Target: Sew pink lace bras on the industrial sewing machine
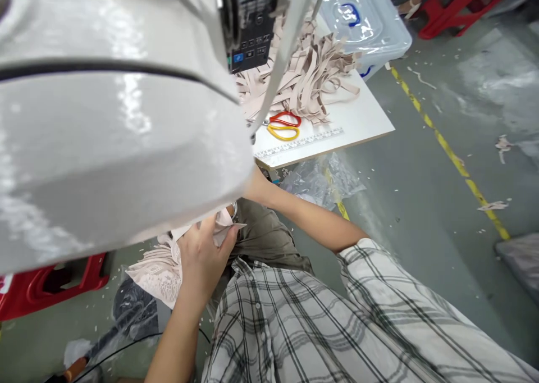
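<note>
The white head of a sewing machine (126, 147) fills the upper left and hides what lies beneath it. Below its lower edge, my left hand (206, 254) is closed on pale pink fabric (223, 226), the thumb near a pointed corner of it. More of this cloth, with a lace pattern (162, 270), hangs in folds to the left of the wrist. My right hand (256, 185) reaches behind the machine head; its fingers are hidden, so what it touches cannot be seen.
A white table (370, 122) carries a heap of pale pink strips (307, 80), red-and-yellow-handled scissors (284, 126) and a clear ruler (307, 141). Beside it stands a clear lidded bin (379, 29). Red stools (458, 7) and plastic sheeting (324, 178) are around; a person's hand shows top right.
</note>
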